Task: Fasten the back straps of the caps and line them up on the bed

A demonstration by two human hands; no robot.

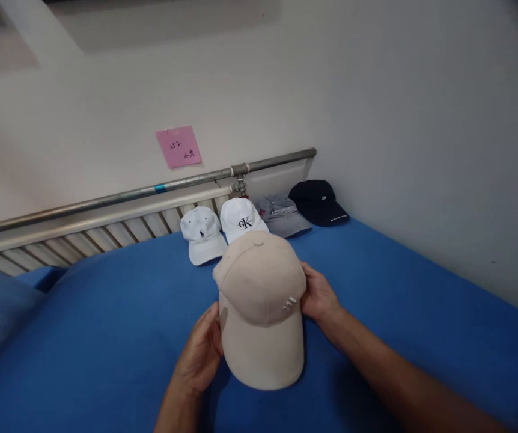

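Between my two hands is a beige baseball cap (259,282), its brim pointing toward me and a small striped mark on its front right. My left hand (202,349) grips the cap's left edge near the brim, its fingertips hidden behind the cap. On the other side, my right hand (317,293) holds the cap's right edge, fingers partly out of sight behind it. Just beyond stand a white cap with a small dark emblem (204,231), a white cap with black letters (243,218), a grey cap (281,214) and a black cap (317,201) in a row.
A blue sheet (119,337) covers the surface beneath the caps. Along the back wall run a metal pipe (128,197) and a pale radiator (92,240). A pink note (178,147) is stuck above the pipe. Another wall (443,180) rises at the right.
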